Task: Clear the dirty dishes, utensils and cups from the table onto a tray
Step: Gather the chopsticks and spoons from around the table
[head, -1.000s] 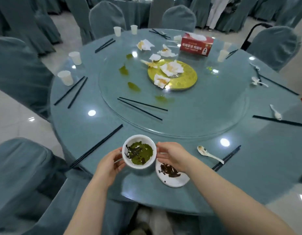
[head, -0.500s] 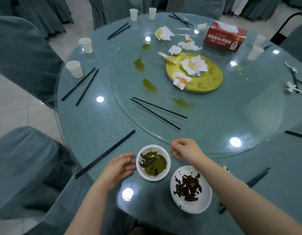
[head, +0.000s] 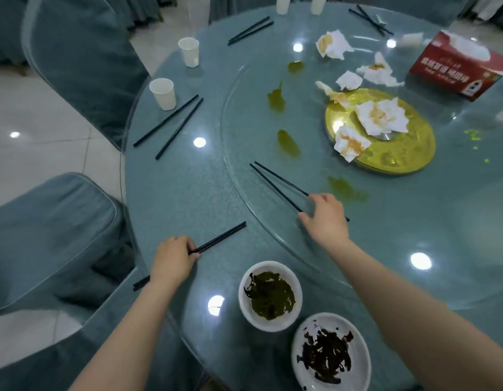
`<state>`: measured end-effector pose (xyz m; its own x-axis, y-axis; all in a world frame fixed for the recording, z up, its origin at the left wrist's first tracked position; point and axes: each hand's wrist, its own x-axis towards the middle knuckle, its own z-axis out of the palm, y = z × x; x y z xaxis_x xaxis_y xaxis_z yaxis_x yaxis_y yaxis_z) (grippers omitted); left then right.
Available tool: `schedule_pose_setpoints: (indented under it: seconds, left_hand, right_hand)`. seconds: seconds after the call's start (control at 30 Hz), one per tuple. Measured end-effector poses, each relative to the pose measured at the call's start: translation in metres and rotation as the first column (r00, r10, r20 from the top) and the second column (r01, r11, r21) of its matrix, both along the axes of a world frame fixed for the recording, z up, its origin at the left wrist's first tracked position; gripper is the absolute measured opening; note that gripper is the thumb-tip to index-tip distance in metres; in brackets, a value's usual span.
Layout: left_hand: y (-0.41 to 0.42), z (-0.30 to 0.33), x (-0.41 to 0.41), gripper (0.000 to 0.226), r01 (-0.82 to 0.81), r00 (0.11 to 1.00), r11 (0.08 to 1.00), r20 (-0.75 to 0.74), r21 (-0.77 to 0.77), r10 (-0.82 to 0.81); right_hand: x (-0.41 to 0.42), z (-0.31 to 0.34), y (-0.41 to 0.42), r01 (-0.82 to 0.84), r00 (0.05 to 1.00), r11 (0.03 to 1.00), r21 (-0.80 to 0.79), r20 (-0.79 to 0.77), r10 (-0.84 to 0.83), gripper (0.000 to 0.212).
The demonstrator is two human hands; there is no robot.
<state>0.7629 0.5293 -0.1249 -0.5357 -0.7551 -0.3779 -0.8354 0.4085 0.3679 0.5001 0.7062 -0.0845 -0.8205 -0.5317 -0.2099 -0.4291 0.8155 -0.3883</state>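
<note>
My left hand (head: 174, 259) lies over a pair of black chopsticks (head: 222, 238) at the table's near left edge, its fingers curled on them. My right hand (head: 325, 217) reaches onto the glass turntable (head: 244, 131) and covers the near ends of a second black pair (head: 275, 180), its fingers touching them. A white bowl (head: 270, 295) with green leftovers stands near the front edge. Beside it sits a white plate (head: 330, 352) with dark scraps. No tray is in view.
Two paper cups (head: 163, 93) (head: 189, 51) and more chopstick pairs (head: 171, 125) (head: 250, 30) lie on the left and far rim. A gold dish (head: 397, 153) with crumpled napkins and a red tissue box (head: 457, 66) sit on the turntable among green spills. Covered chairs (head: 47, 230) stand at the left.
Both hands left the bowl. The left hand moved out to the chopsticks at the edge, and the right reached forward to the pair on the turntable. The view tilted down and left.
</note>
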Motion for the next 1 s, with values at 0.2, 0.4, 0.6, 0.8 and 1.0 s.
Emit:
schedule_pose_setpoints:
  seconds: [0.2, 0.4, 0.6, 0.8, 1.0]
  left_hand:
    - [-0.008, 0.004, -0.008, 0.01, 0.008, 0.996, 0.999, 0.087, 0.053, -0.013]
    - [-0.011, 0.006, -0.016, 0.008, 0.048, 0.989, 0.996, 0.135, 0.074, -0.057]
    - [-0.005, 0.013, -0.012, 0.014, -0.003, 0.999, 1.0, 0.052, -0.025, 0.004]
    - [-0.005, 0.046, -0.012, 0.016, -0.248, 0.93, 0.966, -0.258, 0.078, 0.26]
    - [0.023, 0.087, -0.031, 0.021, -0.299, 0.611, 0.762, -0.498, 0.574, 0.616]
  right_hand:
    - [-0.008, -0.011, -0.018, -0.008, 1.0, 0.998, 0.057, 0.016, 0.007, 0.027]
    - [-0.012, -0.007, -0.01, -0.063, 0.996, 0.985, 0.162, 0.075, 0.051, 0.037]
    - [0.01, 0.004, -0.002, -0.05, 0.997, 0.996, 0.072, 0.065, 0.045, 0.022]
    - [0.03, 0.027, 0.015, 0.082, 0.98, 0.985, -0.153, 0.194, -0.051, 0.014]
    - [0.055, 0.064, 0.021, 0.026, 0.987, 0.967, -0.252, 0.16, 0.015, 0.028]
